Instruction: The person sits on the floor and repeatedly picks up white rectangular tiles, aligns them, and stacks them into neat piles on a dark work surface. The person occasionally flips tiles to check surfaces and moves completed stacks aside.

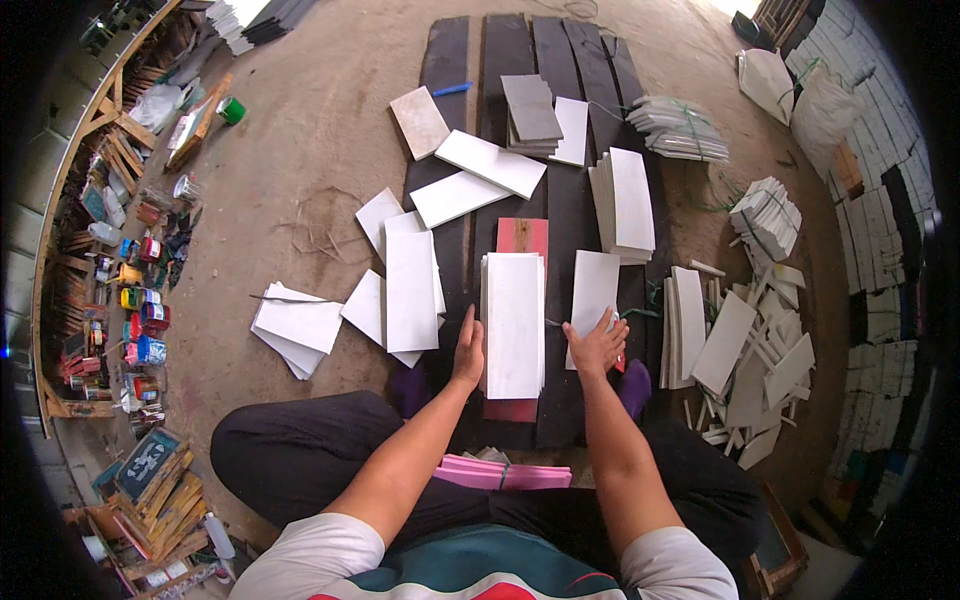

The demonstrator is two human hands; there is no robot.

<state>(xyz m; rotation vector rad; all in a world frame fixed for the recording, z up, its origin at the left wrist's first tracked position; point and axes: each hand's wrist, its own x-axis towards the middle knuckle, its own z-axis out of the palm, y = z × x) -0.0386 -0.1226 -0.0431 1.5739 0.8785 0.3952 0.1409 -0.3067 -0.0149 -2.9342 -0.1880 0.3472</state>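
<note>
A neat stack of white rectangular boards (pixel 515 325) lies in front of me on a red board (pixel 523 236) with a bare brown patch at its far end. My left hand (pixel 470 348) is upright along the stack's left edge, fingers straight and close against it, gripping nothing. To the stack's right, my right hand (pixel 598 345) rests palm down with spread fingers at the near part of a single white board (pixel 594 283). A small red item (pixel 619 362) shows partly beside that hand. More white boards (pixel 411 290) lie overlapped to the left.
Dark planks (pixel 460 60) form the low work surface. Around it are a tall white stack (pixel 626 205), grey boards (pixel 531 108), a blue pen-like item (pixel 452 89), and tied bundles (pixel 682 130). Loose offcuts (pixel 760 370) pile up right; paint cans (pixel 150 315) line the left. Pink boards (pixel 505 473) lie near me.
</note>
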